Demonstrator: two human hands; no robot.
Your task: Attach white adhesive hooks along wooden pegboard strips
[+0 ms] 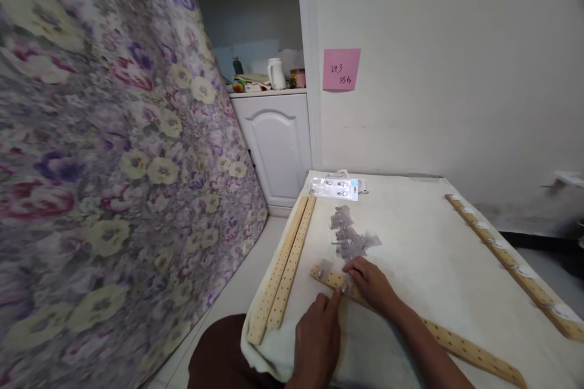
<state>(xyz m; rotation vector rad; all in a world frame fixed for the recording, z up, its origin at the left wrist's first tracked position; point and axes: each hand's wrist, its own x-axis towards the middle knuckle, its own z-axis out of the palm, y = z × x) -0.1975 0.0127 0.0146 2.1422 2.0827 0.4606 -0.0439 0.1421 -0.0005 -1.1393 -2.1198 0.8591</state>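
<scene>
A light wooden strip with rows of holes (460,343) lies slantwise across the near part of the table. My left hand (318,331) is closed, its fingertips at a small clear plastic packet (347,287) on that strip. Just above the strip is my right hand (371,282), its thumb and fingers pinched together; what lies between them is too small to tell. Another small clear packet (323,268) rests at the strip's left end. Beyond my hands several more small clear packets (351,240) lie in a loose pile.
Two more perforated wooden strips (285,264) lie side by side along the table's left edge. One strip with white pieces on it (515,264) runs along the right. A clear blister pack (334,188) lies at the back. A floral curtain (137,164) hangs at left.
</scene>
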